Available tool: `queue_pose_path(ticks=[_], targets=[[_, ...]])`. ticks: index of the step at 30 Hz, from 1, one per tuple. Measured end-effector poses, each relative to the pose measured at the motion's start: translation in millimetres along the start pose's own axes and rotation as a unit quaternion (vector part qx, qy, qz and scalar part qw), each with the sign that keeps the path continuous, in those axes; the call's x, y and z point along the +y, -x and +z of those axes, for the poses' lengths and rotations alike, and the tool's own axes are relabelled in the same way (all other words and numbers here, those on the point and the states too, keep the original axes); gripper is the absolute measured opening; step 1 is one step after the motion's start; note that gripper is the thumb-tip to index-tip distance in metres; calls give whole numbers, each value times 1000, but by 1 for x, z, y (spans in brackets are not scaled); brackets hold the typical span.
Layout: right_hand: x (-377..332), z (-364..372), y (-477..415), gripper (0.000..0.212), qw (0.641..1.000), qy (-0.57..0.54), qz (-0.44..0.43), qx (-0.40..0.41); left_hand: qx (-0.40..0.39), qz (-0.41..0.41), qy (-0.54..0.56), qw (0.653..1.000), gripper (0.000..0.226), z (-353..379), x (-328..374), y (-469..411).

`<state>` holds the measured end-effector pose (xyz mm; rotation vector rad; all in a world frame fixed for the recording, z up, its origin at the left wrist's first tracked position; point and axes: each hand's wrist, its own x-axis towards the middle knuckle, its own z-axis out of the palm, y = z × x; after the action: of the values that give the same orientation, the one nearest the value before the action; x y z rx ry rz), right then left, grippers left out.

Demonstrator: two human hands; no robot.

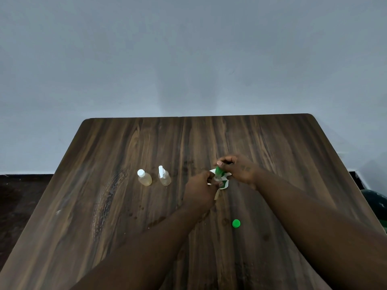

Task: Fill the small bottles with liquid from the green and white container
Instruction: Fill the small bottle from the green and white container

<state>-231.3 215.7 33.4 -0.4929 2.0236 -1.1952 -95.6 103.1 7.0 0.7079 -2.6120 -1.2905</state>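
Both hands meet over the middle of the wooden table (125, 237). My right hand (240, 170) pinches the green and white container (225, 182), a soft pouch, at its green spout (218, 171), which tilts down and to the left. My left hand (201, 189) is closed around what looks like a small clear bottle (218, 180) right under the spout; my fingers hide most of it. To the left stand two small bottles of yellowish liquid, one with a round white cap (144, 177) and one with a taller white top (164, 176). A loose green cap (236, 223) lies near my right forearm.
Wet spots and drips mark the wood around (155, 221), in front of my left forearm. The table's far edge meets a plain grey wall (188, 59). A dark round object (374, 203) sits beyond the right edge, and dark floor (18, 195) shows at left.
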Motion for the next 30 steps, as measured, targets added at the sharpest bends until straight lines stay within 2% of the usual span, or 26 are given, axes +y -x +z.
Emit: queue_pose_path(ticks=[9,17,21,26,30], targets=[[1,8,1,18,998,-2,4,62,-11,-5,-13,1000,13,0,0,-3],[5,11,-4,15,998,20,6,65,8,-6,-35,999,16,4,-5,-1],[2,6,-8,16,996,79,22,40,-3,-3,-24,1000,12,1,-3,-3],[6,12,-7,14,994,73,29,71,-13,-10,-37,999,12,3,-5,-3],[-3,7,-7,22,993,105,27,51,-18,-5,-30,999,9,1,-3,-2]])
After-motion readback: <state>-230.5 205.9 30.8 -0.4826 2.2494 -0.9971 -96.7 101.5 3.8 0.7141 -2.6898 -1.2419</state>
